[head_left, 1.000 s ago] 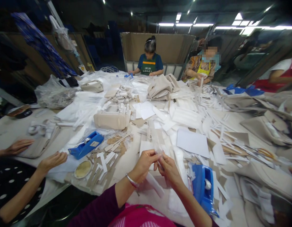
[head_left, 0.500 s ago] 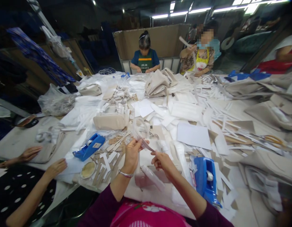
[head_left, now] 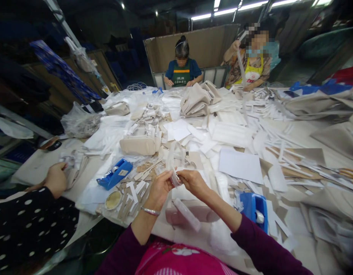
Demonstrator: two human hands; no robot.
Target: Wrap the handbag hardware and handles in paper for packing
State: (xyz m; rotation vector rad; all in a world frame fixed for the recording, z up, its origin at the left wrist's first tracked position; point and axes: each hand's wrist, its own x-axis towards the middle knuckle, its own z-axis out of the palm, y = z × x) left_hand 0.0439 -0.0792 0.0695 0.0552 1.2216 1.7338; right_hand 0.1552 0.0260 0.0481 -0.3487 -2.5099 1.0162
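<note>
In the middle of the head view a whitish, translucent strip (head_left: 174, 178) is pinched between my two hands. My left hand (head_left: 160, 188), with a silver bangle at its wrist, holds it from the left. My right hand (head_left: 194, 182) grips the same strip with thumb and forefinger. A looped part of the strip seems to stand up behind my fingers, though where it ends is unclear. Below my hands lies a beige bag (head_left: 176, 217), with a white wrapped roll (head_left: 187, 214) across its front.
Blue tape dispensers stand left (head_left: 115, 174) and right (head_left: 254, 208) of me. A round tin (head_left: 113, 200) sits by paper strips. Another beige bag (head_left: 140, 146) lies ahead, white card (head_left: 240, 165) and scissors (head_left: 349, 173) to the right. A co-worker's hand (head_left: 56, 179) works at left; two people work opposite.
My hands have come closer together, and the strip between them is now bent into a tighter loop. The left co-worker's hands have moved onto a beige piece. My view has shifted slightly.
</note>
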